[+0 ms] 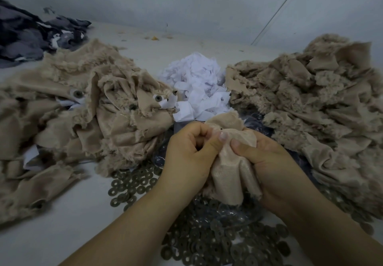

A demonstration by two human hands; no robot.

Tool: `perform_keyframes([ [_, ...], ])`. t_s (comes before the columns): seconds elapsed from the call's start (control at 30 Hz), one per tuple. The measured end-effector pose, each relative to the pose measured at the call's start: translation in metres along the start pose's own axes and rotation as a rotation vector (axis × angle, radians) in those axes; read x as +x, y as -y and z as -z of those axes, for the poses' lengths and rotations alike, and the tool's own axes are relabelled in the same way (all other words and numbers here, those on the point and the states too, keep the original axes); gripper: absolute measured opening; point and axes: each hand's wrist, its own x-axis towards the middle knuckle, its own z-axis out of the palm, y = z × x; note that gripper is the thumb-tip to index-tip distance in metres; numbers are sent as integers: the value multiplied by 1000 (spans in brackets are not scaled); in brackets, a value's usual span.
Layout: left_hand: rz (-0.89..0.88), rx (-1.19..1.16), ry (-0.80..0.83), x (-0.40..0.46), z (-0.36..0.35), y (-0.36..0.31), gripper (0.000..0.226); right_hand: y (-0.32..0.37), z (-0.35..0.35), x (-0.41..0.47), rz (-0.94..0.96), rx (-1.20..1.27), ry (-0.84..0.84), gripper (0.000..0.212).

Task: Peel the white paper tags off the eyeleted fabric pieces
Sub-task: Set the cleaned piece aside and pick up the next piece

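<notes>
Beige fabric piece [232, 170] – long axis near-vertical – gripped by both hands [223, 153].

A heap of fabric pieces [87, 108] fills the left of the frame, some with eyelets [158, 98] and paper tags [166, 104] facing the middle; a second fabric heap [310, 99] fills the right; between them, at centre and a little behind, sits a mound of loose paper tags [196, 85]; in the upper left corner, behind the left heap, lies another bundle of cloth [27, 35]; at lower centre a spread of metal washers [217, 234] covers the table [62, 234], apparently over a plastic bag, though that is hard to make out; above the washers both hands, left hand [186, 153] and right hand [273, 166], meet on one fabric piece [232, 172]; a wall [186, 2] stands behind everything.
</notes>
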Motion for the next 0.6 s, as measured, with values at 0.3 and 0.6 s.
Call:
perform_keyframes([
  [0.3,24,-90,-128,7,8,5,13,4,3,1,184,-272,-297,14],
  [0.6,46,-242,-267,17,21,-1,14,14,26,5,528,-1487,-312,28],
])
